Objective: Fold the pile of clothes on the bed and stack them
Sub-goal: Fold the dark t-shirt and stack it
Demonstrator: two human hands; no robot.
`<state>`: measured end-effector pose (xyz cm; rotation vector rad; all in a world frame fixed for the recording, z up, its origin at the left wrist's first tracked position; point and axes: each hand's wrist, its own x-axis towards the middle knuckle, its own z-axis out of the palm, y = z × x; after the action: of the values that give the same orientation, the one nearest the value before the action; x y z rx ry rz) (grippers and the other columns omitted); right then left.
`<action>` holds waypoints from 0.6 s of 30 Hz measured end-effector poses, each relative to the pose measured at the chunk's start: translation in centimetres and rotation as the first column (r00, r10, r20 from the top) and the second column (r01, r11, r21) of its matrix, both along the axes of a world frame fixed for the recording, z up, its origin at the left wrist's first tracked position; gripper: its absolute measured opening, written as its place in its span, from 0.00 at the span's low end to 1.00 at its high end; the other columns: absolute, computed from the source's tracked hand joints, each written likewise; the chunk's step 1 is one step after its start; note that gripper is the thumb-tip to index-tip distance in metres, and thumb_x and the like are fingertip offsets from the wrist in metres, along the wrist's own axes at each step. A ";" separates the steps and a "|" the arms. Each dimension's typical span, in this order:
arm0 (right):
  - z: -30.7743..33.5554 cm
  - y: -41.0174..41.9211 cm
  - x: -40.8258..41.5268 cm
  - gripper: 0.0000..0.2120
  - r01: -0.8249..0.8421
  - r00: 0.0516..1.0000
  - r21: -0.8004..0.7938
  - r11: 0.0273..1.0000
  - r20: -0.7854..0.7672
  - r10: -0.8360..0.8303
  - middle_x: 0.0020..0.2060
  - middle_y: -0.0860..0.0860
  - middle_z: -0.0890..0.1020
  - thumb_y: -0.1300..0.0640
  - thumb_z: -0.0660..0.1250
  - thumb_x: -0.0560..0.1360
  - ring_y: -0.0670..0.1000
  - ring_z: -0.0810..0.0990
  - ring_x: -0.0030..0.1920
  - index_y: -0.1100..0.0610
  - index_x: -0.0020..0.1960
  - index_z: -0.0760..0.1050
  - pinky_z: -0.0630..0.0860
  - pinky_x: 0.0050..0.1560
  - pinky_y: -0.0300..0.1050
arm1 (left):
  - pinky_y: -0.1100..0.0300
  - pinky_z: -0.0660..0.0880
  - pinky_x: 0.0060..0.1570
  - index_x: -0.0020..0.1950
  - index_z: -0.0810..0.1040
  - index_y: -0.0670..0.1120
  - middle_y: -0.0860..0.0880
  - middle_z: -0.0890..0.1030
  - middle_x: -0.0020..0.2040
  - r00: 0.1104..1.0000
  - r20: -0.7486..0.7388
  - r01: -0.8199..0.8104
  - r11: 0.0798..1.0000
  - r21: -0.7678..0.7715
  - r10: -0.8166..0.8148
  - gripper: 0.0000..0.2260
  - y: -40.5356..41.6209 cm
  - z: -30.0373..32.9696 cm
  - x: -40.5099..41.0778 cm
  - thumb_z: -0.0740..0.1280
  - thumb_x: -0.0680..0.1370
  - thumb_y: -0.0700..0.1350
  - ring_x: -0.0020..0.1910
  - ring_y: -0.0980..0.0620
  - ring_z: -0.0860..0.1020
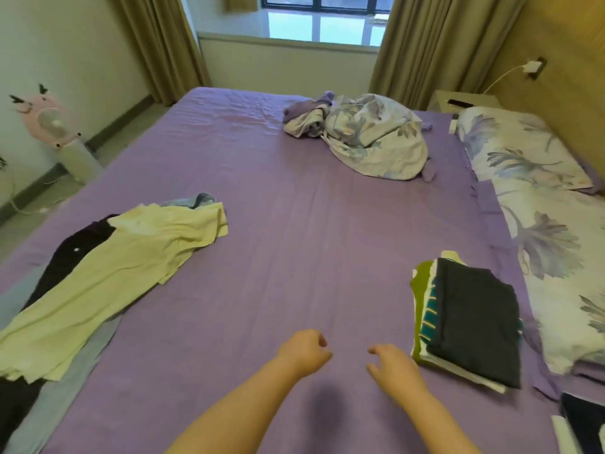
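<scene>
A loose pile of clothes lies on the left of the purple bed (294, 224): a pale yellow shirt (108, 273) on top, a black garment (75, 250) and a light blue one (193, 200) under it. A folded stack (471, 319) with a dark navy piece on top sits at the right. My left hand (302, 350) hovers over the sheet near the front, fingers loosely curled, holding nothing. My right hand (393, 365) hovers beside it, just left of the stack, fingers relaxed and empty.
A crumpled floral duvet (366, 136) lies at the far side of the bed. Floral pillows (537, 198) line the right edge. A pink fan (55, 126) stands on the floor at the left. Another folded dark item (582, 424) shows at the bottom right corner.
</scene>
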<state>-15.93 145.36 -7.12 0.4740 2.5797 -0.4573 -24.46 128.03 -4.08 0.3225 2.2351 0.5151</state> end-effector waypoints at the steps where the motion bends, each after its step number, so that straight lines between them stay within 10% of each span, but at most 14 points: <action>1: 0.6 -2.1 -0.2 0.20 -0.026 1.000 -0.004 1.000 0.002 0.026 0.69 0.49 0.70 0.49 0.57 0.80 0.50 0.69 0.68 0.50 0.72 0.65 0.65 0.65 0.42 | 0.54 0.73 0.60 0.67 0.74 0.45 0.45 0.77 0.64 1.000 -0.018 -0.014 1.000 -0.008 0.014 0.18 -2.6 0.8 0.1 0.61 0.80 0.50 0.61 0.46 0.76; 18: 8.8 -40.5 -1.2 0.20 -0.342 0.938 -0.068 0.937 -0.084 0.336 0.65 0.52 0.74 0.50 0.57 0.81 0.53 0.74 0.63 0.53 0.72 0.64 0.70 0.63 0.48 | 0.56 0.75 0.50 0.55 0.78 0.47 0.50 0.80 0.53 0.889 -0.176 -0.415 0.907 0.078 0.422 0.13 -44.4 6.6 7.8 0.62 0.78 0.53 0.51 0.50 0.78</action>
<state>-17.10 104.87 1.65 -0.0219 2.6257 -0.4609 -16.62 83.64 2.57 -0.1066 2.4938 0.7833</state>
